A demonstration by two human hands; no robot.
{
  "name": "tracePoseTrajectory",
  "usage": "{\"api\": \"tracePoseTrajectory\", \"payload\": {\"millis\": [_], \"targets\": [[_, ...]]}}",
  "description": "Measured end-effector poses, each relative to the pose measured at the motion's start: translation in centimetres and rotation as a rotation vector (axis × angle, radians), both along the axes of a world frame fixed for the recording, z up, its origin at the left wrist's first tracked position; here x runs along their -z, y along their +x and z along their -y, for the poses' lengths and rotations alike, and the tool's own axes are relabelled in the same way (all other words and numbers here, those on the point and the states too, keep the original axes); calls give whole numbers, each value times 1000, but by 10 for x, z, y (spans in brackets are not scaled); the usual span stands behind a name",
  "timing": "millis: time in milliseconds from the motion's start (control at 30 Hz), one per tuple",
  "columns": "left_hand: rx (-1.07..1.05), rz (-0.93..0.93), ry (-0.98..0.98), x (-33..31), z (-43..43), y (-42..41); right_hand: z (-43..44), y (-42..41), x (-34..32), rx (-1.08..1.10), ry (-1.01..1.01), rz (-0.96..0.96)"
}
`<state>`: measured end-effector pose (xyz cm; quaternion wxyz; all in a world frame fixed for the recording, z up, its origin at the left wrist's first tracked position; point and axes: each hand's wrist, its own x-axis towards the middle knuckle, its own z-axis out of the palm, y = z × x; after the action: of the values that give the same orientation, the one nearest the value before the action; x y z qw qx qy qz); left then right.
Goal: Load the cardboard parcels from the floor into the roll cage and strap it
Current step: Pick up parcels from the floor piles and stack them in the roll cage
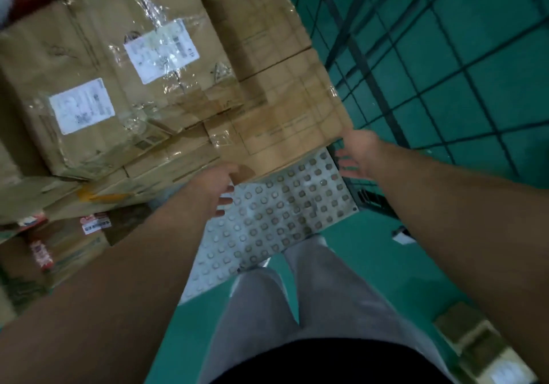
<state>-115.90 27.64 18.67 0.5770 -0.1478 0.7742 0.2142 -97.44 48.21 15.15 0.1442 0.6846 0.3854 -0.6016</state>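
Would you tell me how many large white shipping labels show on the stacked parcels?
2: one label on the taped parcel at top centre, the other label on the left parcel beside it. More may be hidden on unseen faces.

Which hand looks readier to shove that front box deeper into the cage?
Right, probably. The right hand meets the parcel at its near corner, beside the cage mesh. The left hand hovers over the studded plate, just short of the parcel's edge.

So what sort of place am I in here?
Likely a warehouse or parcel depot: stacked cardboard parcels bearing shipping labels, a wire-mesh roll cage beside them, and a green painted floor.
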Motion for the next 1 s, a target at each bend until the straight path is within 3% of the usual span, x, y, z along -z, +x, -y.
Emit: {"api": "tracePoseTrajectory", "payload": {"millis": [200,333,433,633,767,1000], "targets": [[213,-15,110,-34,32,46,114,79,-53,56,43,-40],[417,87,149,-51,51,113,203,144,-85,400,0,-29],[689,177,166,-64,69,169,266,196,-101,515,33,-2],[1289,202,231,-88,93,269,374,296,-135,905,188,69],[1562,182,292,-99,110,336,450,346,-156,1062,172,60],[1952,171,331,-117,192,468,605,414,-176,1590,234,85]]}}
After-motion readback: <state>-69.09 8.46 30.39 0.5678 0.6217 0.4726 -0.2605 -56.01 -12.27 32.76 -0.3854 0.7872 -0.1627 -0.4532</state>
